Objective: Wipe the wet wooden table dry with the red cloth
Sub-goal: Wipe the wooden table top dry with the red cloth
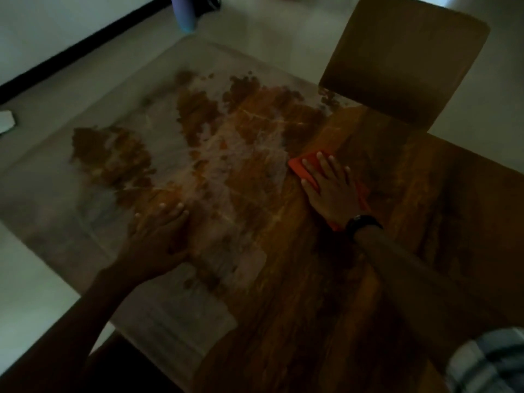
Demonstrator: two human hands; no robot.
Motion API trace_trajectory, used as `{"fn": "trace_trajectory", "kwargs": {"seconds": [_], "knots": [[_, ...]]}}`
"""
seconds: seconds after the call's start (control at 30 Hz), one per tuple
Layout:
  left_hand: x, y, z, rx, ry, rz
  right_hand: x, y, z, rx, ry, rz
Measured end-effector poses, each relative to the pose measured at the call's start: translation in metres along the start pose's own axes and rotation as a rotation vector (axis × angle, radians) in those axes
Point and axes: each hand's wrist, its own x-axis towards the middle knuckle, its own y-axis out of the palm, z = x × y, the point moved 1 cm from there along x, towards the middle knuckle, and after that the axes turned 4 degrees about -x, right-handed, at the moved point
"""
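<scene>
Dim, blurred view. Left hand (158, 231) flat on the wet table (297, 279), fingers straight. Water film covers table's left part, edges hard to trace. Right hand (329, 185) spread, pressing the cloth (307, 168), mostly hidden beneath. Chair (402, 63) behind, right.

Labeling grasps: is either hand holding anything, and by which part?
Nothing gripped: the right hand presses flat on the red cloth; the left hand rests flat on the table.

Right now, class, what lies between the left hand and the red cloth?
Only bare wooden table, streaked with wet patches, separates the left hand from the red cloth; no object lies there. The head view shows it.
</scene>
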Motion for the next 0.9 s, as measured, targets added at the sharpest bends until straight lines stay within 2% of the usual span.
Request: {"fn": "trace_trajectory", "kwargs": {"seconds": [0.17,0.37,0.47,0.57,0.63,0.77,0.9], "knots": [[0.005,0.000,-0.003,0.015,0.005,0.103,-0.012,0.014,0.057,-0.026,-0.097,-0.033],[-0.001,-0.010,-0.015,-0.072,-0.019,0.161,-0.106,0.037,0.146,0.076,-0.323,-0.086],[0.007,-0.021,-0.013,0.112,-0.004,0.277,-0.164,0.052,0.169,0.103,-0.414,-0.061],[0.016,-0.031,-0.010,0.210,0.040,0.328,-0.184,0.049,0.152,0.041,-0.512,-0.029],[0.017,-0.032,-0.008,0.220,0.052,0.337,-0.166,0.039,0.130,-0.015,-0.454,-0.018],[0.012,-0.028,-0.006,0.279,0.087,0.268,-0.103,0.018,0.107,0.022,-0.177,0.041],[0.016,-0.027,-0.004,0.237,0.112,0.268,-0.073,0.026,0.142,-0.027,-0.142,0.034]]}}
